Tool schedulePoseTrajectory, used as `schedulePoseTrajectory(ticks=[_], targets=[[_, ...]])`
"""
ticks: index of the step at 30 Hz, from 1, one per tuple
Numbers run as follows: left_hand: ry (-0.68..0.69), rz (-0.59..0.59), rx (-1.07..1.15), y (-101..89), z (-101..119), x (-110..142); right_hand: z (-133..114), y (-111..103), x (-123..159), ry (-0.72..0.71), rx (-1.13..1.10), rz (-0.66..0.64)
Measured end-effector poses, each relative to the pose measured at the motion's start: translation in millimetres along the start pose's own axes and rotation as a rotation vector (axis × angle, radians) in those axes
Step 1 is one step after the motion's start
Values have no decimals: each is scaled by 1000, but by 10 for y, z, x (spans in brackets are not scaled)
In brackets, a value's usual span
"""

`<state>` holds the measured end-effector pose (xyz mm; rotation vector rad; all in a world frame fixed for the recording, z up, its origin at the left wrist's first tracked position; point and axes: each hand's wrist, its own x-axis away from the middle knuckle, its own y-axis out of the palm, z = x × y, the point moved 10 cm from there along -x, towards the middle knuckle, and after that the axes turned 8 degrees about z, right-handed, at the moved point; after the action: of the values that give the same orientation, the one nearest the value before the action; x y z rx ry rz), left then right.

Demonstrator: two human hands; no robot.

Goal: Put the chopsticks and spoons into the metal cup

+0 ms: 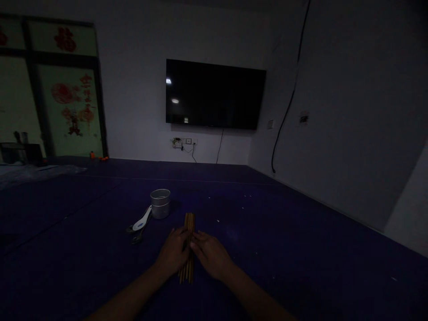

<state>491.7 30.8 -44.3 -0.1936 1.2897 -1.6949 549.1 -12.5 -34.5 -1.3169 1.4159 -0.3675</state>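
Observation:
A bundle of chopsticks (190, 220) lies lengthwise on the dark blue surface, with its near ends slightly fanned out. My left hand (175, 250) closes on the bundle from the left side. From the right, my right hand (211, 254) presses against it with bent fingers, thumb and fingertips at the sticks. Both hands cover the middle of the bundle. Up and to the left stands a grey metal cup (160, 205), upright. Beside the cup lies a white spoon (143, 220), along with darker spoons (137, 237) partly under it.
The blue surface (301, 249) stretches to the walls, with small white scraps scattered on it. Clear plastic sheeting (36, 174) lies at the far left. A television (216, 94) hangs on the back wall. One black cable (284, 120) runs down the right wall.

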Motion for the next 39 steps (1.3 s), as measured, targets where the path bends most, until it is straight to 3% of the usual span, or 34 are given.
schedulePoseTrajectory(ticks=[7,39], targets=[[1,16,92,21,-13,-6,-20,-33,-5,-2,-39,-6],[12,16,97,70,-96,-19,41,19,11,0,-19,-1]])
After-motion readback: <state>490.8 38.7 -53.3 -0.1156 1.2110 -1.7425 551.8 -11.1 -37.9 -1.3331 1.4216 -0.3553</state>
